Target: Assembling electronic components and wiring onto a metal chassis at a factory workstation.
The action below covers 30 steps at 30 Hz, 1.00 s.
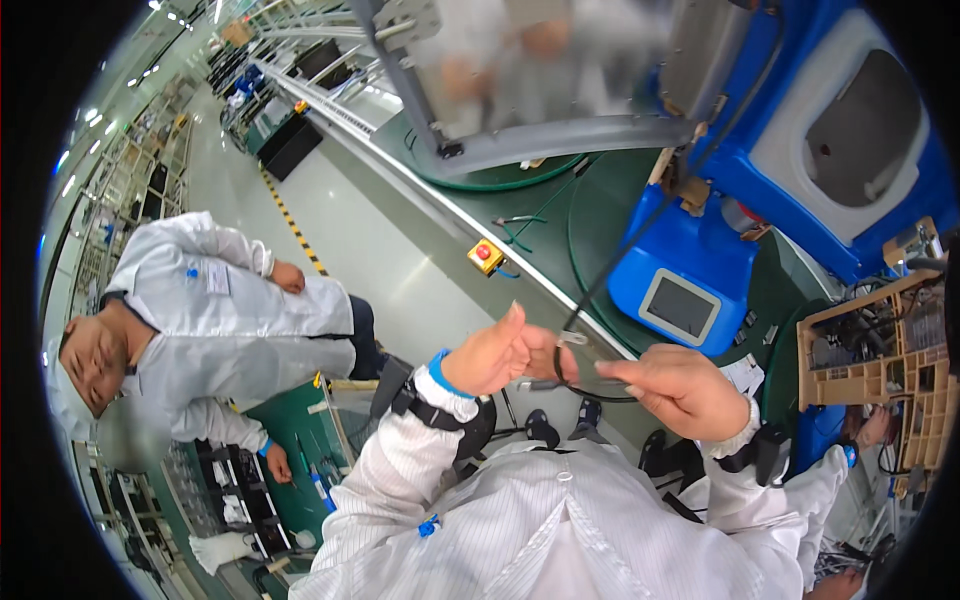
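Note:
A thin black cable (626, 244) slants down from the upper right and bends into a tight curve between my hands, in front of my chest. My left hand (488, 357) has its thumb raised and its fingers bent against the curve of the cable; their tips are partly hidden. A small pale tag or clip (573, 338) sits on the cable just above the bend. My right hand (685, 392) is closed, index finger stretched toward the left hand, with the cable's lower run passing under its fingers. What the right fingertips pinch is only partly visible.
A blue machine with a dark screen (681, 305) stands on the green bench at right. Ahead are a raised grey-framed panel (560, 135) and a yellow box with a red button (486, 257). A person in white (235, 300) stands at left; wooden racks (870, 370) stand right.

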Motion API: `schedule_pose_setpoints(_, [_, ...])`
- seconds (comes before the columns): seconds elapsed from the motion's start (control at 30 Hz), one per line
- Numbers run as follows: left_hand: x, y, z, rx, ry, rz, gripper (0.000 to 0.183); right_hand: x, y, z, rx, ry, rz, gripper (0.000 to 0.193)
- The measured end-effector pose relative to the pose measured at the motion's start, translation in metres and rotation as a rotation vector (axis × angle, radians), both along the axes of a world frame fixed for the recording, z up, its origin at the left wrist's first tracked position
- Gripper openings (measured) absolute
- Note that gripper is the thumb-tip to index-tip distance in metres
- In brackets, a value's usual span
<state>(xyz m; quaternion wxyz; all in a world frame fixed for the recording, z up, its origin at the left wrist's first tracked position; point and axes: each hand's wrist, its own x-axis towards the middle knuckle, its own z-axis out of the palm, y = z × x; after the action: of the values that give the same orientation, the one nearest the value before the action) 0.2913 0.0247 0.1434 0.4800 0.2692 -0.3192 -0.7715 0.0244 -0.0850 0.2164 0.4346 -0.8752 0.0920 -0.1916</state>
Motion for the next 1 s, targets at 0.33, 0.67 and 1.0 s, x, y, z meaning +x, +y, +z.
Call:
schedule_pose_setpoints(0.33, [-0.009,-0.007,0.016,-0.343,-0.762,-0.197,0.032,0.023,0.021,-0.020,-0.052,0.295,-0.120,0.026])
schedule_pose_setpoints(0.67, [-0.054,0.026,-0.028,-0.131,-0.305,0.444,0.022,-0.080,-0.038,-0.164,0.971,0.292,-0.265,0.026])
schedule_pose_setpoints(1.0, [-0.098,0.031,-0.014,-0.132,-0.608,0.570,0.025,-0.302,-0.060,-0.493,0.281,0.575,-1.752,0.051])
